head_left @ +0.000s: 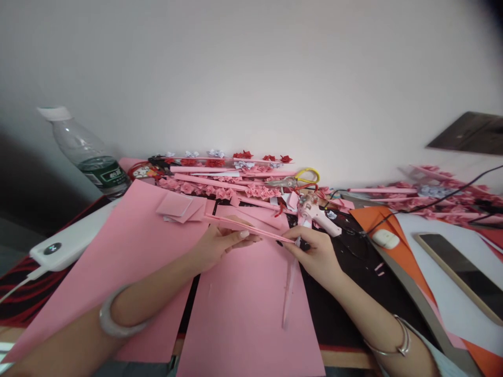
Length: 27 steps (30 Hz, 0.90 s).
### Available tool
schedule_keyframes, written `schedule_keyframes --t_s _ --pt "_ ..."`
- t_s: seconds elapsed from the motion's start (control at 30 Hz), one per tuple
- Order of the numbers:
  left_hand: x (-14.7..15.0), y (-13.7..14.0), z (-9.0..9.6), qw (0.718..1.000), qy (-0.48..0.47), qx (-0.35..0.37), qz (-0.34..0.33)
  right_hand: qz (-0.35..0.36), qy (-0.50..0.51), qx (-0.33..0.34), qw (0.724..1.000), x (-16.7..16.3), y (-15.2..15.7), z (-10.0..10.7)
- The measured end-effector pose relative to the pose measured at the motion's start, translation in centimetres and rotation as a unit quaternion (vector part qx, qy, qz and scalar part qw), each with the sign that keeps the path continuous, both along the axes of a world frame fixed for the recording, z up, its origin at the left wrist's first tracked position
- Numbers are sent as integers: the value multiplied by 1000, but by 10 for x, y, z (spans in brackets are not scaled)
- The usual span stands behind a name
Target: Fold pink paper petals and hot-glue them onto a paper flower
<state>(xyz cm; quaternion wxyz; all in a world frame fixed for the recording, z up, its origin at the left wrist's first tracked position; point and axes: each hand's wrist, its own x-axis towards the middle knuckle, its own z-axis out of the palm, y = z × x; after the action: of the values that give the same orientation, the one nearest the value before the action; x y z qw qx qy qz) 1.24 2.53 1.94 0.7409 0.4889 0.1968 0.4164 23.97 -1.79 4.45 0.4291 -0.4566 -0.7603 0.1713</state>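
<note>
A folded pink paper [257, 228], seen nearly edge-on, is held in the air between both hands. My left hand [223, 238] is closed around its left part, thumb on the near side. At the right end my right hand [314, 251] pinches the paper between thumb and fingers. Below the right fingers a thin, pale translucent strip [288, 298] slants downward; I cannot tell whether the hand holds it. Under the hands lies a large pink sheet [255, 319]. Another pink sheet [157, 246] lies to the left, with a stack of small pink paper squares [176, 205] at its top.
Paper flower stems [228, 183] lie along the wall, near yellow-handled scissors [308, 177] and a glue gun [322, 217]. At left are a water bottle [86, 152] and a white power bank [74, 238]. A phone [459, 272] and a white earphone case [385, 239] are at right.
</note>
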Motion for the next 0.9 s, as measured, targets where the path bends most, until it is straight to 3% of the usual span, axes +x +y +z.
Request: schedule_keyframes --t_s 0.27,0.43,0.9 --pt "-1 0 -3 1000 9 8 2 -12 28 19 999 -2 -2 -1" --pt "0 0 -5 1000 19 1 1 -7 133 -27 991 -4 -4 -6" --pt "9 -14 3 999 47 -22 6 54 406 -210 888 -19 -5 -15"
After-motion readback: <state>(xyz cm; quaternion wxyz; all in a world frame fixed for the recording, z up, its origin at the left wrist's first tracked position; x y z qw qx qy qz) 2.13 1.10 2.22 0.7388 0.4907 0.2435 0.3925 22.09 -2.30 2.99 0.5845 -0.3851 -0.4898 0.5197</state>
